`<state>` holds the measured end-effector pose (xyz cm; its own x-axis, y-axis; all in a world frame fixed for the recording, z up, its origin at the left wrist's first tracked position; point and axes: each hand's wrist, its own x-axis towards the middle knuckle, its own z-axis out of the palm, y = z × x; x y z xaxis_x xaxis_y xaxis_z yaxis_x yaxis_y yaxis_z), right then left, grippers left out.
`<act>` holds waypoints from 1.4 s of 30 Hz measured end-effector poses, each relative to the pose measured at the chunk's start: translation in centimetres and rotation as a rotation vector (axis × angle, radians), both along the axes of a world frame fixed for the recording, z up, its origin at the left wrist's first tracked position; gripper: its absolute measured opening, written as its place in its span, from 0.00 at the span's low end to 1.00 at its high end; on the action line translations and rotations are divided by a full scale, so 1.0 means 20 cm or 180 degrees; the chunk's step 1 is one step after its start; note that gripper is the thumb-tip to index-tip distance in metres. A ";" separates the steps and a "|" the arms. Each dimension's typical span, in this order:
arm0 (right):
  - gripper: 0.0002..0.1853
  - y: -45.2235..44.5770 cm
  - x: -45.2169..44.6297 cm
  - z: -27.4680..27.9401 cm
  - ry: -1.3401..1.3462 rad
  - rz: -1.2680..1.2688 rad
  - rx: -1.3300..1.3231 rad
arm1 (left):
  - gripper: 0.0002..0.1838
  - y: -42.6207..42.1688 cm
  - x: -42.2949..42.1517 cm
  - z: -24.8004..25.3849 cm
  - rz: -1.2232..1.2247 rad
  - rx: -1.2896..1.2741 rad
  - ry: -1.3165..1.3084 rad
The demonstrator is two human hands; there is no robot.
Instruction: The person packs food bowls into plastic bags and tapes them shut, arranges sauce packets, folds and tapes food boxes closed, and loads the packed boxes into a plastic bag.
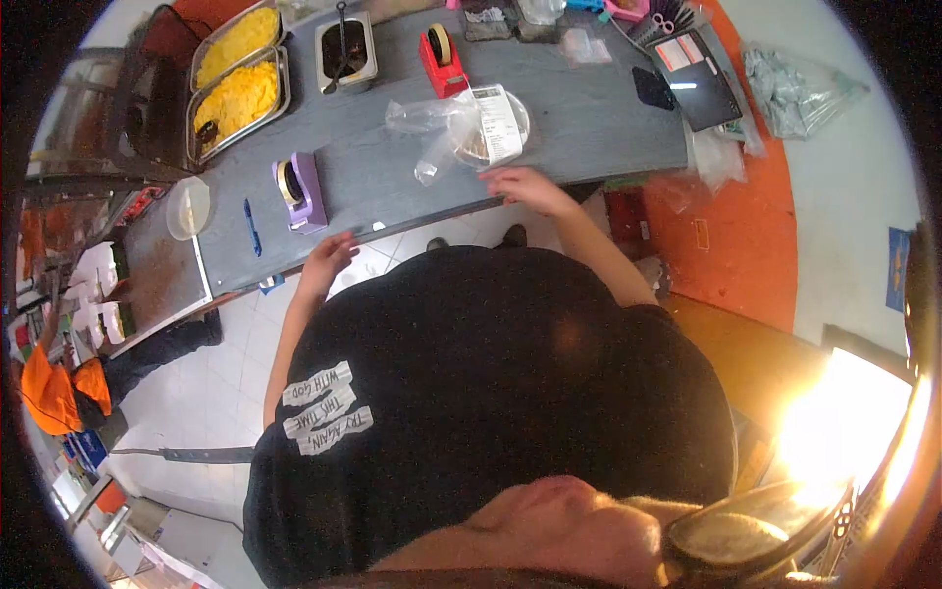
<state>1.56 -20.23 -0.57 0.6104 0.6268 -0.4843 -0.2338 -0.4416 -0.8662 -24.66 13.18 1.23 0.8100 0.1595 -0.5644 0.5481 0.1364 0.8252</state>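
Note:
A round container in a clear plastic bag (432, 147) stands near the table's front edge, with a printed receipt (497, 123) lying over it. Just below it is my right hand (530, 188), fingers stretched toward the bag; whether they touch it I cannot tell. My left hand (334, 257) hangs at the front edge, fingers loosely bent and apart, holding nothing. Closest to that hand stands a purple tape dispenser (307, 201). Left of the dispenser lies a blue pen (252, 228). Behind the bag is a red tape dispenser (446, 71).
Two metal trays of yellow food (235, 103) and a metal pan of dark sauce (345, 59) line the back left. A small plastic tub (188, 208) sits at left. A tablet-like device (705, 101) and phone (653, 88) lie at right. Someone in orange (49, 393) is at far left.

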 end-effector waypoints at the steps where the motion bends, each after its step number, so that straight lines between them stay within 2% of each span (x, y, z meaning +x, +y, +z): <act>1: 0.12 0.03 -0.04 0.04 0.0191 -0.0140 0.0497 | 0.19 0.00 -0.04 -0.01 0.0262 -0.0070 0.0121; 2: 0.12 -0.01 0.00 0.01 0.0140 -0.0112 0.0499 | 0.19 -0.02 -0.07 -0.05 0.0533 -0.0108 0.0209; 4: 0.09 -0.06 0.06 0.03 0.0133 -0.0394 -0.0567 | 0.19 -0.02 -0.12 -0.08 0.0543 -0.0221 0.0137; 5: 0.09 -0.08 0.09 0.04 0.0084 -0.0399 -0.0558 | 0.19 -0.01 -0.13 -0.09 0.0533 -0.0297 0.0091; 7: 0.10 -0.09 0.10 0.15 -0.1748 -0.0126 -0.0321 | 0.19 -0.02 -0.13 -0.08 0.0499 -0.0348 0.0085; 8: 0.10 -0.06 0.10 0.18 -0.1773 -0.0138 -0.0345 | 0.19 -0.02 -0.13 -0.09 0.0478 -0.0410 0.0079; 10: 0.13 0.15 0.04 0.40 -0.2857 -0.1081 0.0313 | 0.18 -0.04 -0.08 -0.16 0.0405 -0.0497 0.0080; 12: 0.15 0.31 0.02 0.70 -0.3066 -0.0091 -0.0861 | 0.18 -0.08 -0.03 -0.18 0.0278 -0.0577 0.0074; 16: 0.15 0.45 0.14 0.61 -0.3207 0.0818 -0.1768 | 0.18 -0.20 0.16 -0.13 -0.0330 -0.0309 0.0045; 18: 0.12 0.33 0.12 0.66 -0.2910 0.0352 -0.1334 | 0.18 -0.26 0.25 -0.13 -0.0504 -0.0269 -0.0002; 19: 0.10 0.23 0.11 0.65 -0.2606 -0.0182 -0.0749 | 0.19 -0.30 0.30 -0.08 -0.0553 -0.0225 0.0015; 20: 0.09 0.11 0.10 0.62 -0.2371 -0.0721 -0.0146 | 0.20 -0.34 0.33 -0.07 -0.0602 -0.0684 -0.0393; 21: 0.08 -0.03 0.09 0.58 -0.2382 -0.1214 -0.0096 | 0.20 -0.40 0.33 -0.10 -0.0206 -0.0707 -0.0303; 22: 0.07 -0.23 0.09 0.55 -0.2399 -0.1668 -0.0047 | 0.20 -0.15 0.31 -0.17 -0.0561 -0.0784 -0.0359; 23: 0.07 -0.47 0.07 0.67 -0.2487 -0.1925 -0.0204 | 0.20 -0.33 0.49 -0.18 -0.0964 -0.0857 -0.0397; 25: 0.10 -0.91 -0.19 1.19 -0.2333 -0.1442 0.0474 | 0.20 -0.96 0.62 -0.09 -0.1679 -0.0977 -0.0467; 26: 0.09 -1.12 -0.31 1.50 -0.4280 -0.1108 -0.0935 | 0.20 -1.32 0.57 -0.01 -0.1994 -0.1008 -0.0489; 27: 0.06 -1.28 -0.44 1.74 -0.3432 -0.2022 -0.1657 | 0.20 -1.69 0.45 0.09 -0.2297 -0.1013 -0.0509; 28: 0.11 -1.50 -0.54 1.85 -0.3658 -0.2565 -0.1501 | 0.20 -2.07 0.28 0.20 -0.2586 -0.1013 -0.0533; 29: 0.10 -1.68 -0.65 1.95 -0.3946 -0.3386 -0.0484 | 0.20 -2.41 0.08 0.30 -0.2867 -0.1009 -0.0551; 30: 0.19 -1.80 -0.78 2.10 -0.3713 -0.3722 -0.0956 | 0.20 -2.69 -0.14 0.37 -0.3125 -0.1015 -0.0564; 32: 0.18 -2.03 -0.99 2.37 -0.3186 -0.4083 -0.2424 | 0.21 -3.15 -0.53 0.55 -0.3575 -0.1036 -0.0588; 34: 0.19 -2.82 -1.10 2.25 -0.3538 -0.4249 -0.2116 | 0.21 -3.40 -0.72 0.65 -0.3957 -0.1042 -0.0601; 36: 0.18 -3.04 -1.27 2.31 -0.3497 -0.4325 -0.2191 | 0.21 -3.50 -0.60 0.62 -0.4229 -0.1031 -0.0602; 39: 0.18 -3.48 -1.50 2.47 -0.3320 -0.4043 -0.2206 | 0.21 -3.35 0.15 0.51 -0.4199 -0.1084 -0.0487; 41: 0.18 -3.75 -1.61 2.55 -0.3137 -0.3577 -0.2038 | 0.21 -2.84 0.82 0.28 -0.3863 -0.1092 -0.0322; 42: 0.17 -3.82 -1.61 2.55 -0.3047 -0.3266 -0.1889 | 0.22 -2.40 1.12 0.12 -0.3598 -0.1075 -0.0237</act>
